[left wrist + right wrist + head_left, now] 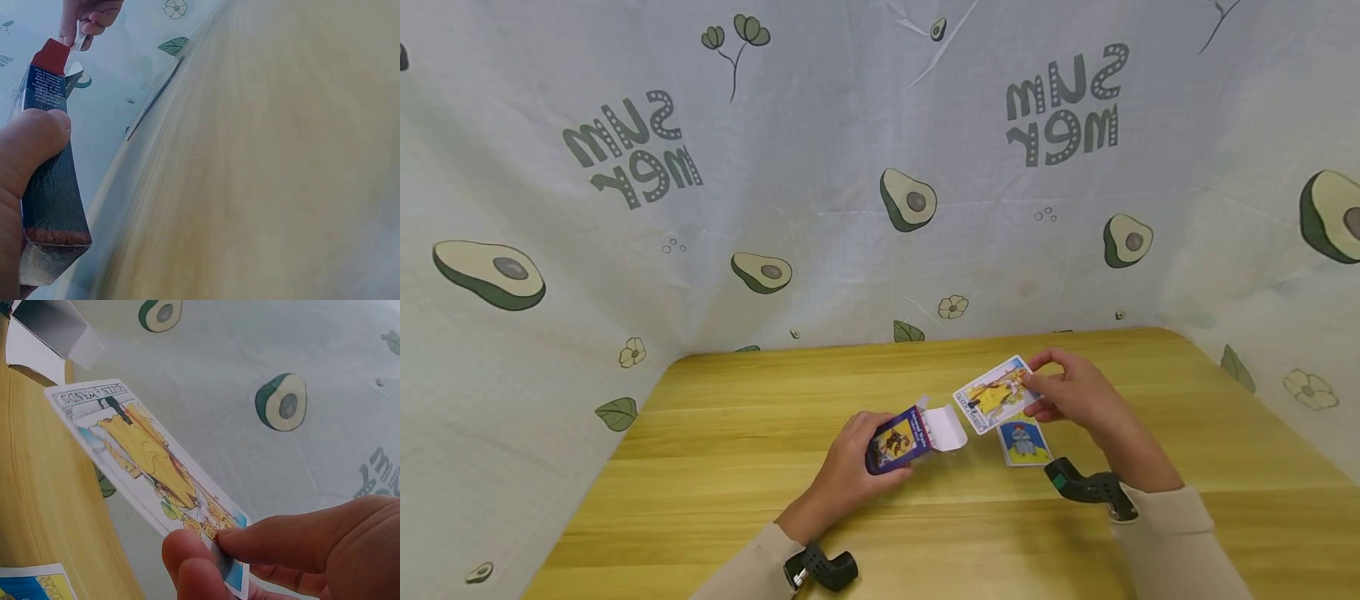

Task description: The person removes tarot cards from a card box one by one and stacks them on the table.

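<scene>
My left hand (848, 467) grips a dark blue tarot card box (898, 442) by its sides. The box's white end flap (946, 428) is folded out toward the right. In the left wrist view the thumb presses along the box's narrow side (53, 187), and a red tab (52, 56) sticks up at its end. My right hand (1078, 396) pinches a Queen of Wands tarot card (996, 393) between thumb and fingers, face up and tilted, its far corner close to the flap. Beneath it on the table lies a pile of cards (1026, 443), partly covered in the head view.
The wooden table (760, 417) runs back to a white curtain (820, 183) printed with avocados and lettering. Black wrist cameras are strapped on both sleeves. The card pile sits right of the box, below the right hand.
</scene>
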`<state>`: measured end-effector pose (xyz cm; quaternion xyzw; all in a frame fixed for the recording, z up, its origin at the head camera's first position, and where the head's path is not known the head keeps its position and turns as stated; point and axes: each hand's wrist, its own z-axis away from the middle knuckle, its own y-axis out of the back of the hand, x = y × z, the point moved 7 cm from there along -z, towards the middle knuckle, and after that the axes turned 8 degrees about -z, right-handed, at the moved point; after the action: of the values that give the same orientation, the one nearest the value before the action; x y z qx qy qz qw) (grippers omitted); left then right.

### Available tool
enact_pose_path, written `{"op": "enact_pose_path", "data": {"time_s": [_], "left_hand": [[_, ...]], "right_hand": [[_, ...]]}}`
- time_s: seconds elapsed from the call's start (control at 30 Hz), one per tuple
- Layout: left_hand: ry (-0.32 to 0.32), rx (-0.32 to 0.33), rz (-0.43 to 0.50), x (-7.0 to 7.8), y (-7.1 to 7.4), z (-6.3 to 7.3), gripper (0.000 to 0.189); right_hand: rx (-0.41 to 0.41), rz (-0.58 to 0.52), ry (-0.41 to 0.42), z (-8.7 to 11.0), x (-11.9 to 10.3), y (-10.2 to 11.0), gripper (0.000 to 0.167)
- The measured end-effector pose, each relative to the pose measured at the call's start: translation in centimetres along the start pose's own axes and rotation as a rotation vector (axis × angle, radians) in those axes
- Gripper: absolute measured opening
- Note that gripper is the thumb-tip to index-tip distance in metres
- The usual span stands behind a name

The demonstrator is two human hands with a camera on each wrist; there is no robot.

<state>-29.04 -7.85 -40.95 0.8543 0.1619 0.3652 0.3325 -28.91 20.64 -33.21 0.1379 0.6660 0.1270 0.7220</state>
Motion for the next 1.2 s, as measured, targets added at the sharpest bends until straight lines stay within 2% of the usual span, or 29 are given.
{"op": "enact_pose_path", "data": {"time_s": [0.27, 0.6, 0.87, 1.0, 1.2], "left_hand": [[-0.011, 0.001, 0.004, 0.0, -0.1, 0.0, 0.067], [0.005, -0.010, 0.009, -0.1, -0.1, -0.1, 0.068], [0.009, -0.016, 0.012, -0.2, -0.2, 0.0, 0.067], [0.015, -0.019, 0.011, -0.2, -0.1, 0.1, 0.067], [0.014, -0.016, 0.010, -0.2, 0.0, 0.1, 0.067]], "right_hand": [[0.056, 0.083, 0.069, -0.1, -0.4, 0.6, 0.039], [0.083, 0.104, 0.081, -0.1, -0.1, 1.3, 0.038], [0.120, 0.034, -0.053, -0.7, 1.5, 1.6, 0.052], [0.127, 0.011, -0.096, -0.8, 2.3, 1.7, 0.049], [0.137, -0.009, -0.103, -1.1, 3.1, 1.8, 0.042]]}}
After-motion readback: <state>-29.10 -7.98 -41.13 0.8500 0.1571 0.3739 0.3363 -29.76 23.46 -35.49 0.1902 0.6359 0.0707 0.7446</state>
